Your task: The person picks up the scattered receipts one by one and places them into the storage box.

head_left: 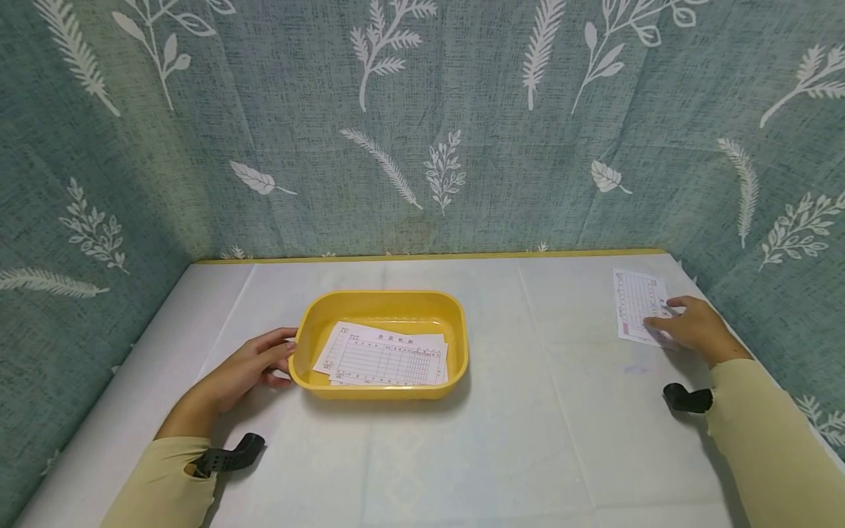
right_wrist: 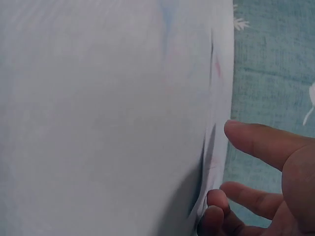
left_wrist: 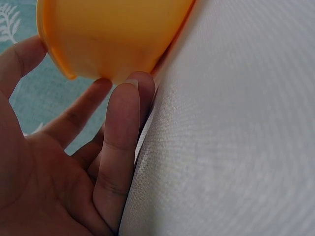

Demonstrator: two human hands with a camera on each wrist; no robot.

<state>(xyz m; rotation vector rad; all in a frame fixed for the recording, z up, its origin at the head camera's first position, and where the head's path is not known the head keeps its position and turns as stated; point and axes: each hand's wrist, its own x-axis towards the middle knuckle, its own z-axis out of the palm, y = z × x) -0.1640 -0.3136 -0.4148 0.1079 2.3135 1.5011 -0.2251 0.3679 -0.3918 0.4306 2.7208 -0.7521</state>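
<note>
A yellow plastic basin [head_left: 379,393] stands left of centre on the white-covered table, several printed paper slips [head_left: 389,359] lying overlapped inside it. My left hand [head_left: 254,367] touches the basin's left end from outside; in the left wrist view its fingertips [left_wrist: 103,84] meet the rim and wall, fingers spread and loosely bent. At the far right, a printed form slip [head_left: 639,304] lies on the table. Over its right edge is my right hand [head_left: 696,330], thumb and forefinger apart. The right wrist view shows the slip's edge [right_wrist: 215,147] slightly raised by the lower fingers.
A green leaf-patterned cloth [head_left: 409,147] hangs behind the table and along both sides. White cloth [head_left: 515,440] covers the tabletop, with a yellow strip [head_left: 429,257] along its back edge. Each wrist wears a black camera band [head_left: 231,456].
</note>
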